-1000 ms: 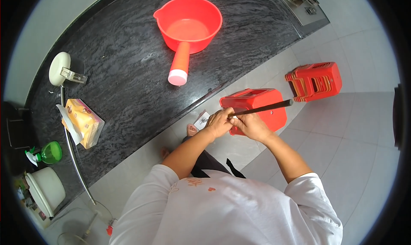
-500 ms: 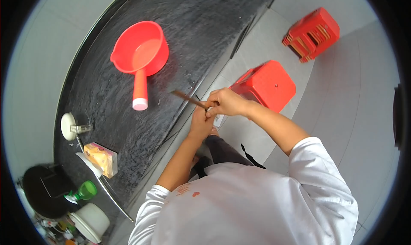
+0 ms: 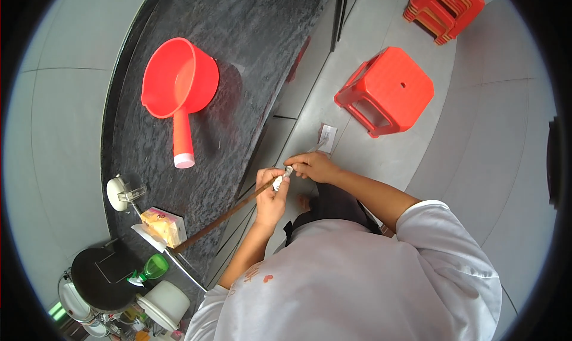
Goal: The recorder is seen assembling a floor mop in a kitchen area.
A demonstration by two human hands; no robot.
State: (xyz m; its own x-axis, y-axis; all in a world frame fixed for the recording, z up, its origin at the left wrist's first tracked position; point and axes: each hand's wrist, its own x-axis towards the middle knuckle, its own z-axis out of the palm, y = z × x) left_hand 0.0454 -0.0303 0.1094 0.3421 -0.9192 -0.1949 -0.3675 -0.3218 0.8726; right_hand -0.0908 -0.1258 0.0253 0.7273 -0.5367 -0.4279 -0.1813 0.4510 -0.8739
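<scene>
My left hand (image 3: 271,199) is closed around a long thin brown stick (image 3: 221,219) that slants down-left along the edge of the dark stone counter (image 3: 250,55). A small white piece sits between its fingers near the stick's upper end. My right hand (image 3: 314,166) pinches that same end, fingertips touching the left hand. A thin grey tip (image 3: 322,144) shows just beyond the right hand. Both hands are held in front of my chest, over the grey floor beside the counter.
A red plastic scoop (image 3: 179,84) with a long handle lies on the counter. At the counter's near end are a yellow box (image 3: 165,225), a green bottle (image 3: 152,268) and a white pot (image 3: 167,302). On the floor stand a red stool (image 3: 390,90), stacked red stools (image 3: 447,10) and a white paper (image 3: 327,132).
The stick pointed right over the red stool a second ago; it now points down-left along the counter. My hands stayed together on it while the view swung.
</scene>
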